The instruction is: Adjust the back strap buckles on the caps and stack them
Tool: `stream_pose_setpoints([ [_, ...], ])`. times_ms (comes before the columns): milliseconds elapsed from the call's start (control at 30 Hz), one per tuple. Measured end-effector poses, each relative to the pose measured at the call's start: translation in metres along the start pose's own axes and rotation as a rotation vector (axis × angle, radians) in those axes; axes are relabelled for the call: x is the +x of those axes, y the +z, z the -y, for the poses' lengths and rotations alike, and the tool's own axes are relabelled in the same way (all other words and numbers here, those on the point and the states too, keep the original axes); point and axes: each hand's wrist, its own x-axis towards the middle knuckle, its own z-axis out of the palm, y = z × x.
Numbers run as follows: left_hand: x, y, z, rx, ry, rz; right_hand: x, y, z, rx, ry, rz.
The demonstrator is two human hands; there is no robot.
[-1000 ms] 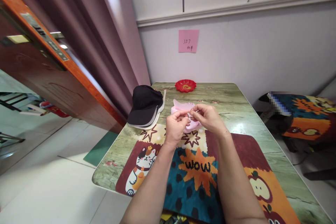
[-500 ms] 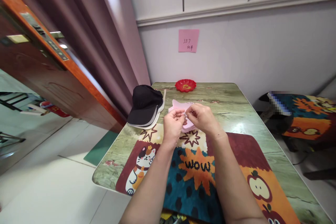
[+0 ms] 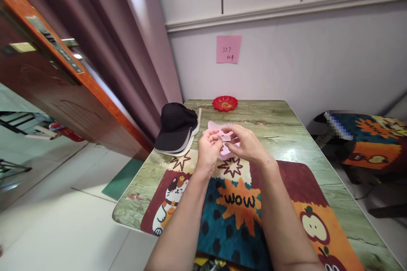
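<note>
Both hands meet above a pale pink item [image 3: 216, 126] with a pointed corner, lying at the upper edge of the patterned mat [image 3: 229, 237]. Between the fingertips is a small light-coloured rectangular piece [image 3: 226, 138], too small to identify. My left hand [image 3: 209, 148] has its fingers pinched on the piece's left end. On the right, my right hand [image 3: 243, 142] curves around the other end, thumb below and fingers above. The fingers partly cover the pink item.
Stacked caps, black on top [image 3: 174, 129], sit at the table's left edge. A red scalloped dish [image 3: 225, 103] is at the back. An orange-edged door [image 3: 63, 76] and a curtain [image 3: 127, 42] stand left; a chair with a patterned cover [image 3: 370, 139] is at right.
My right hand's fingers have spread and shifted slightly, and the small rectangular piece now shows more plainly between the hands. My left hand has moved slightly left.
</note>
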Motion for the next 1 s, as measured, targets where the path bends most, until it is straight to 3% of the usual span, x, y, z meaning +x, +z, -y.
stream_pose_setpoints([
  [300, -0.002, 0.002, -0.002, -0.021, 0.003, -0.018, 0.001, 0.007, -0.011, -0.046, -0.046, -0.036],
  [700, 0.005, -0.001, 0.005, -0.275, -0.115, 0.007, 0.002, 0.009, -0.011, -0.083, -0.067, -0.114],
  [833, 0.005, -0.003, 0.004, -0.28, -0.181, 0.049, 0.001, 0.009, -0.011, -0.051, -0.069, -0.093],
  [1000, 0.004, -0.004, 0.005, -0.237, -0.143, 0.029, 0.002, 0.01, -0.012, -0.007, -0.08, -0.102],
])
